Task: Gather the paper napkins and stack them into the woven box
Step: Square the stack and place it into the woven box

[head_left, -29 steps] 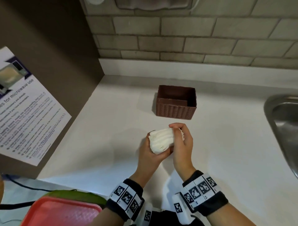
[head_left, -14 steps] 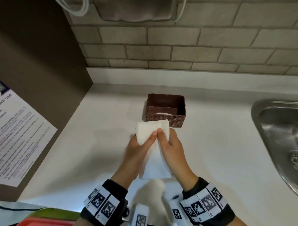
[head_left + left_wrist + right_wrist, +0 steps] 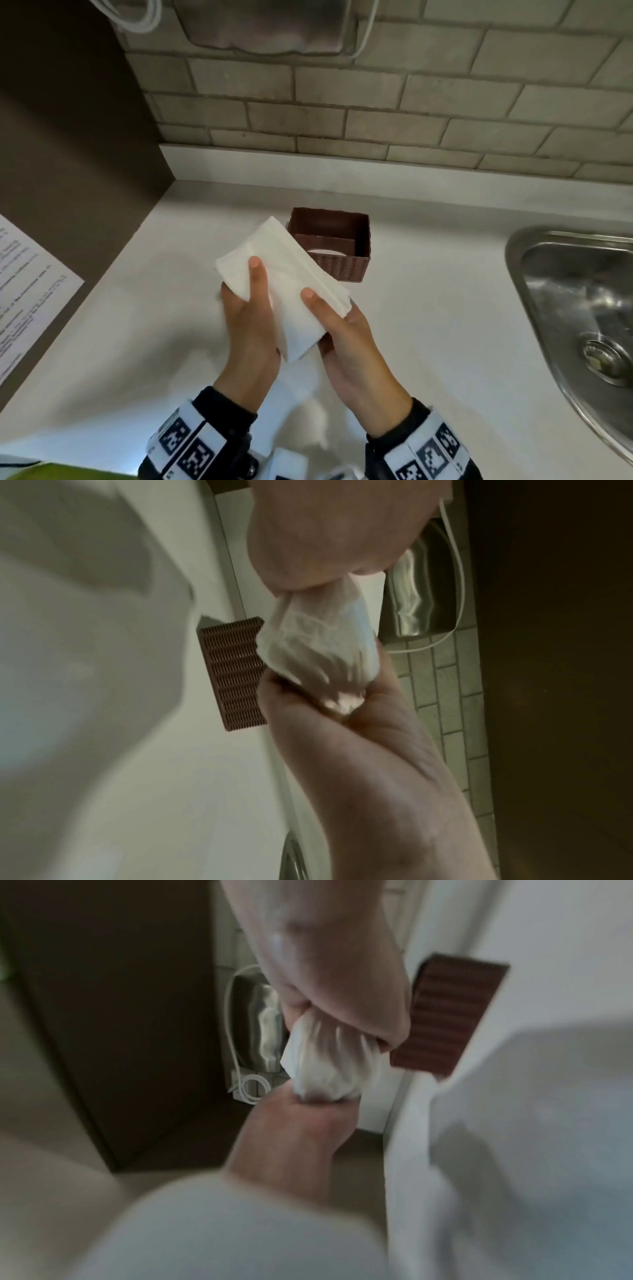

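White paper napkin stack point(image 3: 286, 277), we see left hand point(image 3: 248, 329) and right hand point(image 3: 349, 337) gripping it mid-frame above white countertop point(image 3: 445, 342); brown woven box point(image 3: 342, 270) behind, steel sink point(image 3: 575, 308) right, grey brick wall point(image 3: 445, 113) on top.

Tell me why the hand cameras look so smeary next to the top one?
Head view: sharp, napkins and woven box crisp, bricks curved by the wide lens. Left wrist view: dim, napkin edges streaked. Right wrist view: blurriest, box and foreground smeared.
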Motion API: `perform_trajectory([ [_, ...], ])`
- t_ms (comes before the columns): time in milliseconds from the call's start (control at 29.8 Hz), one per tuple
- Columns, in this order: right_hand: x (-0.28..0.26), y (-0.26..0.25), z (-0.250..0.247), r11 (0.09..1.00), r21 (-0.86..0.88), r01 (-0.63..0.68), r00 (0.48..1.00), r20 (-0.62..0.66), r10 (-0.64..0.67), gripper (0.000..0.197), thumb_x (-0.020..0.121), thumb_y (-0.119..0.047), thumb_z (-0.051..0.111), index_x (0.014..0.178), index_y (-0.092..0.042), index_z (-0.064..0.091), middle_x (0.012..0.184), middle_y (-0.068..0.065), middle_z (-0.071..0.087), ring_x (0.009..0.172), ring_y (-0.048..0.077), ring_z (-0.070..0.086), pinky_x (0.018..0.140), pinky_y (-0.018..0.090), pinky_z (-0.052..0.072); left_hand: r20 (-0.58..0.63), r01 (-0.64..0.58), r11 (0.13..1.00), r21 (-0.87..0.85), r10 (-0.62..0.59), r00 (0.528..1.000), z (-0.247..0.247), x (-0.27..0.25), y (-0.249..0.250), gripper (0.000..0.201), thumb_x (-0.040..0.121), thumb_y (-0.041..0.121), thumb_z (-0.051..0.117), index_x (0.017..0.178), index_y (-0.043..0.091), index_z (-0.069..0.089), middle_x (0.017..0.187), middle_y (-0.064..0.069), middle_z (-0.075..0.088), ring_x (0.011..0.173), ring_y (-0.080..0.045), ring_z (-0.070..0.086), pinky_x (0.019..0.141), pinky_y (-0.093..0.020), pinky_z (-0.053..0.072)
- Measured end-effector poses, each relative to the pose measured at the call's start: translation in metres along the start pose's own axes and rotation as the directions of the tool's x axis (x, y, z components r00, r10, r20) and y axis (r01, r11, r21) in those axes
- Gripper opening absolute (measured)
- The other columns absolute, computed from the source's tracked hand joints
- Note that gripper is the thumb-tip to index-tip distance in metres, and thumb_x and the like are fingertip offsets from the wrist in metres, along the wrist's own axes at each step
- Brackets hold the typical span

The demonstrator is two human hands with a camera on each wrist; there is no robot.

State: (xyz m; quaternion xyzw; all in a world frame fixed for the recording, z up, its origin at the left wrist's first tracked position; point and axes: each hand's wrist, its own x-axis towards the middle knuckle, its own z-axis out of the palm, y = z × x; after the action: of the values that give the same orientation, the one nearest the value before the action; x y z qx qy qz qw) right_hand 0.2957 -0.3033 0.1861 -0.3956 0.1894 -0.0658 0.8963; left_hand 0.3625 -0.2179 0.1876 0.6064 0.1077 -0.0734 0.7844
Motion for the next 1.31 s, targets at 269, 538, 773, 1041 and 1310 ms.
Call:
perform_trajectory([
  [269,0.036,-0.037,-0.03,0.894,-0.439,0.089,0.993,-0.034,-0.116,0.043,0.093,-0.017,0.061,0.134,-0.012,0.048,0.124,0.007,0.068,0.11,0.022,0.067,0.078,0.031,0.059,0.029,0.071,0.996,0.053,-0.073,0.997,0.002,0.032,0.005,0.044,0.09,0.014,0.07,0.108,0.029,0.033,0.107,-0.011,0.06,0.084,-0.019,0.061,0.074,-0.032,0.053],
  [538,0.137,-0.104,-0.026,0.489,-0.867,0.094,0.917,-0.116,-0.381,0.057,0.096,0.002,0.046,0.142,-0.004,0.013,0.084,-0.007,0.04,0.084,0.016,0.047,0.078,0.025,0.039,0.388,-0.246,0.805,0.541,0.021,0.921,0.072,0.118,0.018,0.016,0.094,0.009,0.056,0.093,0.025,0.059,0.101,0.008,0.058,0.096,-0.015,0.057,0.077,-0.021,0.041],
  [773,0.182,-0.079,-0.04,0.006,-1.0,-0.03,0.951,-0.031,-0.308,0.051,0.091,0.002,0.041,0.138,-0.002,0.021,0.058,-0.001,0.038,0.047,0.012,0.038,0.044,0.021,0.026,0.407,-0.306,0.551,0.776,-0.066,0.911,0.085,0.147,0.004,0.037,0.098,0.003,0.042,0.131,0.01,0.056,0.136,-0.011,0.057,0.098,-0.021,0.056,0.057,-0.006,0.038],
  [1041,0.192,-0.073,-0.031,-0.404,-0.913,-0.066,0.994,-0.022,-0.111,0.051,0.093,0.007,0.033,0.142,0.0,0.02,0.113,0.028,0.055,0.087,0.034,0.057,0.065,0.032,0.038,0.434,-0.411,0.175,0.895,-0.123,0.892,0.095,0.141,-0.009,0.042,0.092,-0.005,0.044,0.134,0.001,0.048,0.132,-0.022,0.055,0.125,-0.036,0.053,0.1,-0.037,0.044],
  [1310,0.19,-0.055,-0.025,-0.557,-0.815,-0.159,0.987,-0.143,-0.073,0.068,0.085,0.001,0.056,0.144,-0.009,0.024,0.129,0.027,0.043,0.112,0.035,0.053,0.085,0.034,0.051,0.565,-0.62,-0.2,0.758,-0.273,0.779,0.092,0.138,-0.03,0.031,0.098,0.006,0.041,0.121,-0.006,0.059,0.145,-0.034,0.039,0.138,-0.044,0.037,0.113,-0.041,0.03],
])
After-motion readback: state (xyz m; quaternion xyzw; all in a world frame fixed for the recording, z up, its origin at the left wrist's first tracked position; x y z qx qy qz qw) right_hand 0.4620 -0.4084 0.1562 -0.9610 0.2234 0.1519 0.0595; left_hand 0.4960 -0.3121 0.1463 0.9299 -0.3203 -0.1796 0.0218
